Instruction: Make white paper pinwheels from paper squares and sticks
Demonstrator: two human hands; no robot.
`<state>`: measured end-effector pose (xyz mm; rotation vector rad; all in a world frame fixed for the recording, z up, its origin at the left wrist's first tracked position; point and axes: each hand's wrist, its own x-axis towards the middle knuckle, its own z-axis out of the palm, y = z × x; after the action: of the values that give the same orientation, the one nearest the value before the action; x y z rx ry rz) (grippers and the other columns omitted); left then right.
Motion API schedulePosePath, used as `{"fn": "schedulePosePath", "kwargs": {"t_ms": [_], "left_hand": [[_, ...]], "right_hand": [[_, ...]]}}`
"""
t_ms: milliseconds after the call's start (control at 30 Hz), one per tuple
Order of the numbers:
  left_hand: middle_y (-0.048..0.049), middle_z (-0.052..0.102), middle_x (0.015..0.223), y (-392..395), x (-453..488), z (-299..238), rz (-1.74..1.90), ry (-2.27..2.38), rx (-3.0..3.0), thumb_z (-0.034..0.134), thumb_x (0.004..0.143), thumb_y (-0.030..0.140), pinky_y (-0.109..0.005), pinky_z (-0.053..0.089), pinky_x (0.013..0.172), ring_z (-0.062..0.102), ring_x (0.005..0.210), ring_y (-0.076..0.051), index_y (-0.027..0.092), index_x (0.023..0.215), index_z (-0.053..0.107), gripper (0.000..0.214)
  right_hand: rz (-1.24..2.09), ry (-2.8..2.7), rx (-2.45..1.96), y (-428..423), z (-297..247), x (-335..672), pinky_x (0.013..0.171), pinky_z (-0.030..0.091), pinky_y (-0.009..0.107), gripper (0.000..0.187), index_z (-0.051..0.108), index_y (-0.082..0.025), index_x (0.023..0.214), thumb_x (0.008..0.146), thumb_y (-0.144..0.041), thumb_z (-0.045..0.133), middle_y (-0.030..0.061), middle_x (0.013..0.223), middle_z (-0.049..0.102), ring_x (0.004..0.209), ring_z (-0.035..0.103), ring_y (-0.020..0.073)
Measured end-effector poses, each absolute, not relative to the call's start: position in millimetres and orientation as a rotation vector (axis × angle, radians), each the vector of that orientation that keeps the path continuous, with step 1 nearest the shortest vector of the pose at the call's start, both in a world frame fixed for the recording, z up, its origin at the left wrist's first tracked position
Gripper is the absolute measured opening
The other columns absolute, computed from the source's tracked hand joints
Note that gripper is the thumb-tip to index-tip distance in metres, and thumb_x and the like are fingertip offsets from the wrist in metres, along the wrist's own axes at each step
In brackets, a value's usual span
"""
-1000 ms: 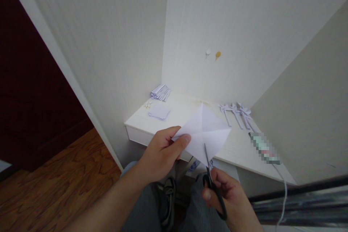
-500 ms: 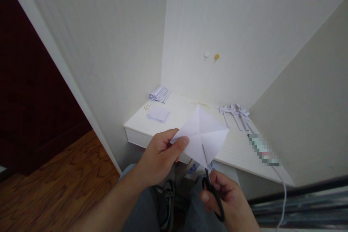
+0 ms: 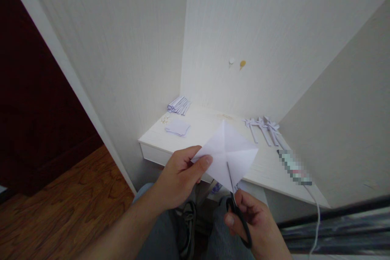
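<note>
My left hand pinches the left corner of a white square of paper, thumb on top. Creases cross in the paper's middle, and it is held like a diamond above the desk's front edge. In my right hand is a pair of scissors with black handles. Their blade lies along the crease from the near corner toward the centre of the paper. Whether the blades are fully closed is hard to make out.
On the white desk lie a bundle of paper sticks, small pale bits, stacked paper squares, several paper pinwheels and a blurred-out phone with a white cable. Two pins stick in the wall.
The paper has shifted very slightly right and down relative to the scissors. Both hands keep their holds, and the things on the desk stay put.
</note>
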<state>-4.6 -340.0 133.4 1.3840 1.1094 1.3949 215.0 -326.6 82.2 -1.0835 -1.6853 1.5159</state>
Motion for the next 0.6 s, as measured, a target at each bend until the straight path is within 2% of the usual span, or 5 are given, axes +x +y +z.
{"fn": "schedulePosePath", "kwargs": {"t_ms": [167,600], "left_hand": [[0.0047,0.051,0.061,-341,-5,134,1.383,1.099,1.404,0.059,0.1,0.045,-0.024,0.034,0.055,0.045,0.058,-0.011,0.018,0.075,0.06,0.037],[0.0049,0.052,0.06,-340,-4,131,1.385,1.123,1.395,0.06,0.099,0.044,-0.023,0.034,0.055,0.046,0.058,-0.011,0.017,0.075,0.061,0.036]], "right_hand": [[1.52,-1.698,-1.057,-325,78,217,0.051,0.028,0.024,0.064,0.045,-0.023,0.064,0.069,-0.077,0.08,-0.0051,0.057,0.043,0.054,0.034,0.0112],[1.608,-1.632,-1.154,-329,94,208,0.049,0.024,0.025,0.07,0.04,-0.025,0.061,0.062,-0.082,0.081,-0.0064,0.051,0.04,0.05,0.031,0.0102]]}}
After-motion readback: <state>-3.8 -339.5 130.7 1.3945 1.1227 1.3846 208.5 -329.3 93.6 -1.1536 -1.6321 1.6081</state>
